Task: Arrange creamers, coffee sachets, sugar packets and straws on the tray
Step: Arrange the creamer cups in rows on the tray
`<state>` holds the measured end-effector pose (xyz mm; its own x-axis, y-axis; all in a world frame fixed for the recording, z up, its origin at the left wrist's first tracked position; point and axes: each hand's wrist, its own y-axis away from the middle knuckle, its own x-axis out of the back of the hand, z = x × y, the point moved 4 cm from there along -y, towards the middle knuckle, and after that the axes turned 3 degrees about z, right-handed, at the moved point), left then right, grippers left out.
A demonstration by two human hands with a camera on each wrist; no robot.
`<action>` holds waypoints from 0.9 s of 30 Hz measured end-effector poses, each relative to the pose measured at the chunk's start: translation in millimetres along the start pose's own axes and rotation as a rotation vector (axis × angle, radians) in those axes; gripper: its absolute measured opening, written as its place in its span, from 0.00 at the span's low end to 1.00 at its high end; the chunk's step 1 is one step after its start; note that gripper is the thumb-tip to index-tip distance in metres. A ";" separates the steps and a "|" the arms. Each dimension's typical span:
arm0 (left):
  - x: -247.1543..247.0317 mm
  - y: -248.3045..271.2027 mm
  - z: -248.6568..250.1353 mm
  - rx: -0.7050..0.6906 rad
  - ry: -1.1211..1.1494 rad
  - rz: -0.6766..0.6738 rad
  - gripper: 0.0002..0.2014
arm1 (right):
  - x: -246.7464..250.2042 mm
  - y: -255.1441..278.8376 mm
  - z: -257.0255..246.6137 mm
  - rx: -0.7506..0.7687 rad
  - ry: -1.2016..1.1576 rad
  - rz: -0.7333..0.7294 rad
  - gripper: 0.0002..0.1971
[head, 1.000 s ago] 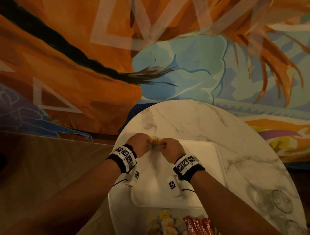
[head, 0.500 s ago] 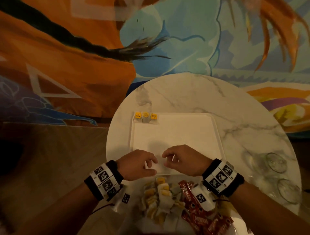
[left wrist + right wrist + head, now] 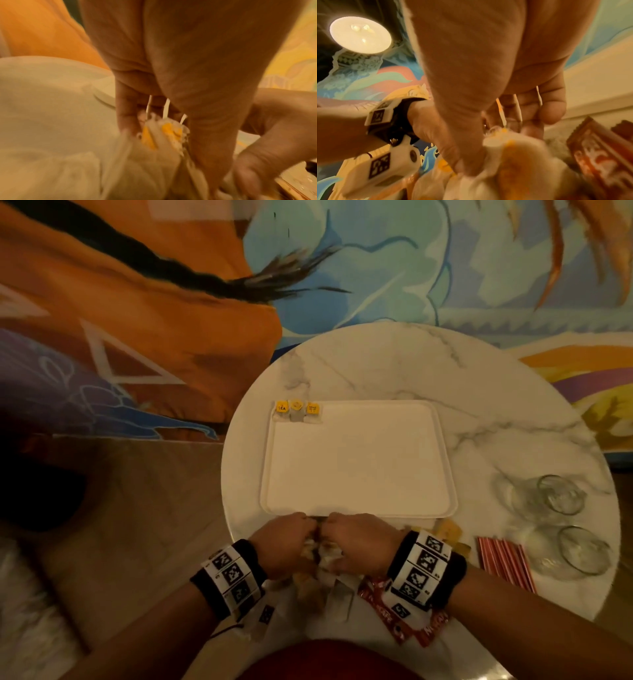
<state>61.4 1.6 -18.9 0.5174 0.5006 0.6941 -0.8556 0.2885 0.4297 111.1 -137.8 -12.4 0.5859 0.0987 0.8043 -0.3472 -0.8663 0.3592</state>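
The white tray lies in the middle of the round marble table. Three yellow-tagged white packets sit in a row at the tray's far left corner. Just past the tray's near edge, my left hand and right hand meet knuckle to knuckle over a pile of the same packets. In the left wrist view, the fingers pinch white packets with yellow tags and strings. My right thumb and fingers pinch a packet from the same pile.
Red coffee sachets lie under my right wrist, seen also in the right wrist view. Red-striped straws and a yellow packet lie to the right. Two clear glasses stand near the table's right edge.
My hands left three packets at the tray's far left corner, drew back to the near edge, and now have closed on packets in the pile.
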 end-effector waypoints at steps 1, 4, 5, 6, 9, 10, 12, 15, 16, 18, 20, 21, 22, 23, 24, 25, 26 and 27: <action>-1.2 -1.5 1.8 0.010 0.036 0.006 0.16 | 1.0 1.0 1.6 -0.013 -0.008 0.013 0.23; -5.2 -8.6 0.9 0.035 0.079 0.051 0.05 | 5.0 5.5 7.6 -0.036 -0.073 0.027 0.15; -5.3 -10.7 -1.8 0.056 0.088 0.071 0.03 | 7.0 7.3 9.8 -0.039 -0.078 0.032 0.13; -5.3 -13.2 -5.4 0.075 0.089 0.092 0.03 | 8.9 9.1 13.1 -0.043 -0.078 0.043 0.11; -0.1 -18.0 -6.1 0.084 0.124 0.163 0.04 | 19.1 17.6 23.2 -0.060 -0.148 0.112 0.10; 3.9 -18.3 -3.4 0.079 0.150 0.192 0.05 | 24.4 21.0 26.5 -0.067 -0.188 0.145 0.10; 13.3 -18.5 1.7 0.076 0.216 0.264 0.07 | 33.9 28.7 34.1 -0.087 -0.306 0.200 0.10; 24.5 -17.8 3.2 0.172 0.389 0.356 0.07 | 43.8 38.3 42.3 -0.095 -0.425 0.286 0.07; 26.0 -18.4 1.8 0.229 0.469 0.373 0.08 | 46.7 40.7 43.5 -0.088 -0.449 0.314 0.06; 24.9 -18.9 1.8 0.336 0.732 0.387 0.08 | 53.4 44.6 43.2 -0.069 -0.517 0.360 0.04; 23.2 -19.8 8.1 0.387 1.041 0.381 0.09 | 59.8 45.8 41.2 -0.039 -0.594 0.402 0.03; 23.0 -20.1 12.3 0.395 1.162 0.381 0.10 | 62.3 45.6 39.4 -0.020 -0.627 0.425 0.03; 23.1 -19.9 15.5 0.400 1.254 0.381 0.10 | 65.0 45.1 36.9 -0.002 -0.652 0.453 0.02; 23.5 -19.3 18.6 0.408 1.321 0.376 0.10 | 67.5 44.1 34.5 0.010 -0.672 0.486 0.02; 22.7 -19.3 19.0 0.415 1.376 0.363 0.11 | 68.8 42.4 32.5 0.016 -0.683 0.523 0.02; 21.8 -19.5 20.1 0.411 1.431 0.331 0.15 | 69.8 40.0 30.3 0.018 -0.683 0.561 0.03; 20.2 -20.8 19.9 0.397 1.478 0.284 0.20 | 70.1 36.7 28.2 0.017 -0.669 0.595 0.03; 19.3 -22.0 20.8 0.374 1.520 0.233 0.25 | 69.4 32.6 26.4 0.013 -0.637 0.623 0.03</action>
<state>90.5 -12.1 -2.9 -0.3129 0.8864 -0.3410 -0.7401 -0.0025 0.6725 159.8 -172.1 42.7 0.5910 -0.6797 0.4344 -0.7324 -0.6779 -0.0642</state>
